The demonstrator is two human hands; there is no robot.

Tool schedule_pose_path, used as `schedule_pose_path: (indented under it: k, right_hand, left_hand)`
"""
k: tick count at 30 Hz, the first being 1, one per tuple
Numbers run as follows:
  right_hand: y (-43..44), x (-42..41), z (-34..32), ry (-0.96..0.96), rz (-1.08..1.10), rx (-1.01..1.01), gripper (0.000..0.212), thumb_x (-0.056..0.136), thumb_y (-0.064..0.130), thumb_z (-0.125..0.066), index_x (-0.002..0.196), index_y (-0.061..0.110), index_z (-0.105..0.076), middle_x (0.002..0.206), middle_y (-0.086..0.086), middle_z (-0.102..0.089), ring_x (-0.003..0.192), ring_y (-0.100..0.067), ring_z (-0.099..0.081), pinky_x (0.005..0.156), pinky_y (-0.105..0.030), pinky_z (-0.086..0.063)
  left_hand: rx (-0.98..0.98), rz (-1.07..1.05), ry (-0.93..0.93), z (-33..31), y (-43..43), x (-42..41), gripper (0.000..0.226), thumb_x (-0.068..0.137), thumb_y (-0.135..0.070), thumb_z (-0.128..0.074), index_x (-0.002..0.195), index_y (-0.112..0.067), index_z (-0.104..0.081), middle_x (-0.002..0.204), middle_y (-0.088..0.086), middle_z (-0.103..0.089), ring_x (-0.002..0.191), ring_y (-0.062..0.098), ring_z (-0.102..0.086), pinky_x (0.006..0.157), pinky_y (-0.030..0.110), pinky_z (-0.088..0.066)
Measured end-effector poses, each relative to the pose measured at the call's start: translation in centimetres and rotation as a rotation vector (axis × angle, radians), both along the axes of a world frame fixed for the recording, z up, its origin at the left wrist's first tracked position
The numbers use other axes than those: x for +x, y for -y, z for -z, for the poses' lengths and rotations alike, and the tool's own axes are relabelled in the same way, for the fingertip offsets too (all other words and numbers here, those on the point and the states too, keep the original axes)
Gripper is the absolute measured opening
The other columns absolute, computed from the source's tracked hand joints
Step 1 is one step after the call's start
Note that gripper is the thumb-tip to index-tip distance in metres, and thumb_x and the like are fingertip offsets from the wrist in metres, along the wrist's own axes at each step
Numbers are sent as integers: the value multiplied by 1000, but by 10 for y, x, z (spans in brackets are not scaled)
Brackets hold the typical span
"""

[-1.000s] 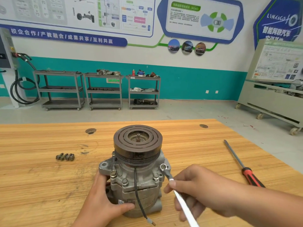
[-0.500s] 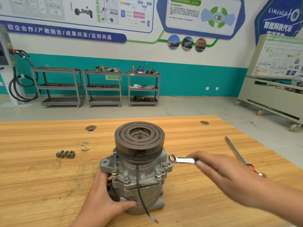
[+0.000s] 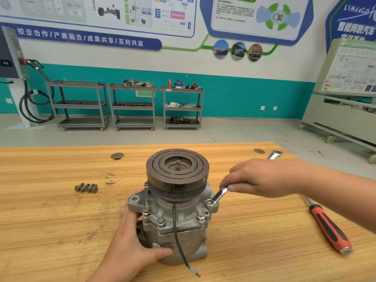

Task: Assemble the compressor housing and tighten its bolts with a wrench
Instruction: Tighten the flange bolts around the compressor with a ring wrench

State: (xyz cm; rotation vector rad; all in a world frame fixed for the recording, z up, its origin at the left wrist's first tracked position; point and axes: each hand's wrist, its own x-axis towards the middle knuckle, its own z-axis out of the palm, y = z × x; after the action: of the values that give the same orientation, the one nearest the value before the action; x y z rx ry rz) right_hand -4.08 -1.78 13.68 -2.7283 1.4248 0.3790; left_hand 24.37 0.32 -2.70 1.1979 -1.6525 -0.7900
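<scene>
**Ring wrench seated on the right-side housing bolt**

The grey cast-metal compressor with a dark grooved pulley on top (image 3: 177, 210) stands upright near the front middle of the pale wooden desk (image 3: 50, 220). The left hand (image 3: 130, 247) wraps around its lower body, thumb across the front, probably to stop the housing from turning under the pull. The right hand (image 3: 262, 180) grips the shaft of a silver ring wrench (image 3: 219, 194), whose ring sits over the bolt on the right flange (image 3: 209, 202). The free end pokes out beyond the knuckles.

The shaft angles out to the right and away, over bare desk, so it has room to swing there. Toward the body, the overhanging pulley rim looks likely to limit the arc. A red-and-black-handled screwdriver (image 3: 329, 231) lies near the desk's right edge, apart from the wrench. A cluster of dark loose bolts (image 3: 86, 187) sits well to the left.
</scene>
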Motion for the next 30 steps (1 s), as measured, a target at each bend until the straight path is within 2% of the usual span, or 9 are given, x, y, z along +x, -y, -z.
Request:
schedule_pose_path:
  k: [4, 9, 12, 15, 19, 23, 25, 27, 30]
  right_hand:
    - [12, 5, -5, 2, -8, 86, 36, 98, 42, -35, 130, 35, -50, 100, 19, -45, 100, -2, -40, 93, -23, -33]
    - [17, 11, -11, -14, 21, 167, 35, 98, 42, -38, 128, 34, -52, 104, 19, -48, 104, -7, -45, 95, -29, -38]
    - [6, 5, -9, 48, 113, 272, 29, 97, 44, -39, 116, 34, -59, 88, 16, -59, 82, -5, -53, 77, -23, -44]
    - [-16, 3, 5, 357, 304, 507, 26, 98, 37, -43, 98, 22, -64, 54, 12, -51, 48, -5, -49, 52, -19, -46]
    - [-49, 25, 23, 1016, 633, 998, 25, 99, 25, -43, 87, 9, -57, 52, 3, -53, 39, -9, -49, 41, -20, -45]
    - [-73, 52, 44, 1501, 763, 1041, 25, 97, 21, -44, 83, 5, -57, 54, -7, -58, 43, -16, -58, 40, -24, -49]
    - [-82, 62, 54, 1670, 769, 1059, 21, 94, 15, -49, 87, -2, -61, 59, -14, -61, 47, -23, -62, 42, -28, -52]
    - [-90, 65, 57, 1788, 703, 1155, 11, 81, -4, -63, 90, -10, -68, 66, -21, -62, 54, -30, -64, 45, -33, -53]
    - [-100, 53, 59, 1764, 663, 1220, 25, 69, -6, -66, 94, -5, -73, 66, -17, -58, 52, -24, -58, 46, -29, -48]
  left_hand:
    - [20, -11, 10, -1, 0, 0, 106, 22, -66, -83, 113, -57, -31, 125, -33, -32, 108, -28, -35, 78, 6, -40]
    - [5, -30, 31, -2, -1, -1, 103, 22, -66, -81, 111, -55, -30, 123, -33, -31, 103, -36, -30, 76, -1, -37]
    - [-4, -28, 27, -1, -1, -2, 104, 22, -66, -85, 111, -51, -34, 121, -27, -36, 104, -33, -33, 76, 1, -39]
    - [-1, -32, 30, -1, 0, -2, 99, 23, -65, -80, 110, -50, -35, 120, -27, -36, 105, -32, -32, 78, 2, -38]
    - [0, -38, 35, -1, -1, -1, 103, 19, -68, -84, 108, -50, -35, 118, -30, -35, 103, -34, -31, 76, 0, -38]
    - [-35, -36, 52, -1, -1, -1, 99, 25, -66, -78, 112, -55, -33, 116, -47, -30, 105, -35, -29, 77, 3, -38]
    - [-37, -29, 56, -1, -2, -1, 100, 26, -66, -79, 114, -56, -32, 116, -49, -29, 107, -34, -29, 78, 4, -39]
    - [-50, -21, 46, -2, -3, -1, 101, 27, -65, -80, 115, -55, -32, 116, -49, -29, 108, -33, -29, 79, 1, -38]
    - [-57, -3, 43, -4, -5, -2, 97, 29, -63, -80, 114, -53, -34, 114, -53, -26, 105, -37, -26, 78, -9, -29]
